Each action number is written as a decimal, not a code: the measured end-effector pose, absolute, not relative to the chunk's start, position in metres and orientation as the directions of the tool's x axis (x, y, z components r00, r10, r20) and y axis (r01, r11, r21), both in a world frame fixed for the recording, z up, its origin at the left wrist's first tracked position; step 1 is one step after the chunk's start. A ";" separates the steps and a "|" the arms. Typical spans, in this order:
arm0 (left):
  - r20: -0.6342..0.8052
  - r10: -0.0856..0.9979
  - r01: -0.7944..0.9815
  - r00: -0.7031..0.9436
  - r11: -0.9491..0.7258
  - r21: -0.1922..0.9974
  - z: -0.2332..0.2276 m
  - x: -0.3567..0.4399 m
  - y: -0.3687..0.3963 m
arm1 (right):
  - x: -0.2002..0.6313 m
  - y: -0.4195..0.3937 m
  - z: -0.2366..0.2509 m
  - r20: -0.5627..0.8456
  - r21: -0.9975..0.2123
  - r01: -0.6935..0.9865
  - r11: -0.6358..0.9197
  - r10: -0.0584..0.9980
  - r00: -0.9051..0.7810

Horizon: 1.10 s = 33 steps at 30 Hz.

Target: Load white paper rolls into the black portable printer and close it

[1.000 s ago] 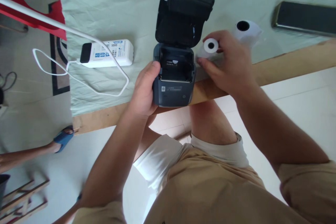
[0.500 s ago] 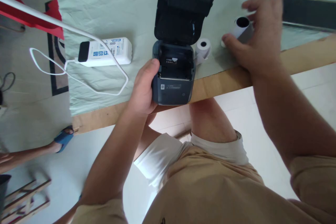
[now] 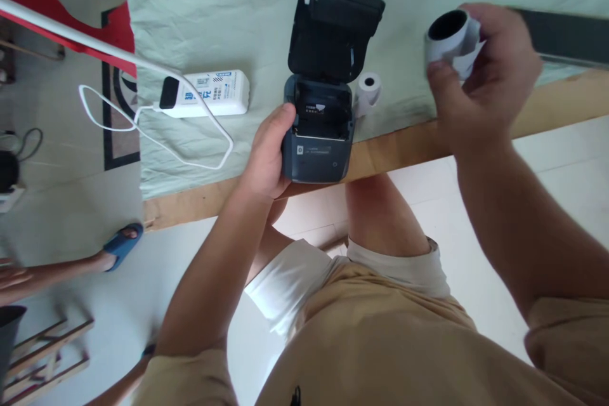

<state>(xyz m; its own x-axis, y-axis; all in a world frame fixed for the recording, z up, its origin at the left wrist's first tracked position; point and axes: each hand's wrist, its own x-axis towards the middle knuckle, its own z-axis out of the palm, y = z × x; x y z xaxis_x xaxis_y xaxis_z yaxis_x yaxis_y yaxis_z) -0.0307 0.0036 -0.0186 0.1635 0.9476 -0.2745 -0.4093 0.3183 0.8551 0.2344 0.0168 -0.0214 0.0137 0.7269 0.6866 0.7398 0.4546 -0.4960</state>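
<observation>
Head view, looking down over the person's lap to a table edge. The left hand (image 3: 267,155) grips the left side of a dark printer (image 3: 320,133), fingers wrapped around the body and thumb lying along the rim of the paper bay. The printer stands at the near edge of the table (image 3: 409,143), partly overhanging it; its lid (image 3: 333,28) is swung up and back, leaving the bay open. The right hand (image 3: 480,85) is raised above the table to the right of the printer, fingers closed around a large roll (image 3: 450,35) with a wide dark core; the core opening faces the camera, and a loose paper end shows between the fingers. A small roll (image 3: 368,90) lies on the cloth (image 3: 228,0) just beside the printer's right side, apart from both hands. To the left of the printer, a white power bank (image 3: 209,94) lies on the cloth with a white cable (image 3: 157,139) plugged into its dark end and looping toward the table edge. A dark flat bar (image 3: 571,38) lies at the far right, partly behind the right hand. Another person's foot in a blue sandal (image 3: 122,242) rests on the floor at lower left.
</observation>
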 end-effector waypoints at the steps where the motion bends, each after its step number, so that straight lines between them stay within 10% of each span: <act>1: -0.271 0.949 -0.406 0.162 0.315 0.858 -0.019 -0.031 0.004 | 0.222 0.009 -0.017 0.701 -0.474 0.717 0.510 0.712 -0.043; 4: -0.245 0.955 -0.407 0.168 0.293 0.865 -0.021 -0.031 0.004 | 0.182 -0.007 -0.004 0.697 -0.526 0.558 0.641 0.701 -0.148; 11: -0.177 0.959 -0.452 0.222 0.262 0.853 -0.020 -0.031 0.003 | 0.143 0.008 0.010 0.393 -0.423 0.776 0.468 0.866 -0.309; 25: -0.077 0.978 -0.364 0.195 0.145 0.920 -0.014 -0.035 -0.003 | 0.150 -0.019 -0.017 0.747 -0.379 0.607 0.698 0.618 -0.244; 33: -0.096 0.977 -0.313 0.189 0.153 0.937 -0.010 -0.036 -0.003 | 0.161 0.014 0.010 0.731 -0.500 0.561 0.660 0.669 -0.136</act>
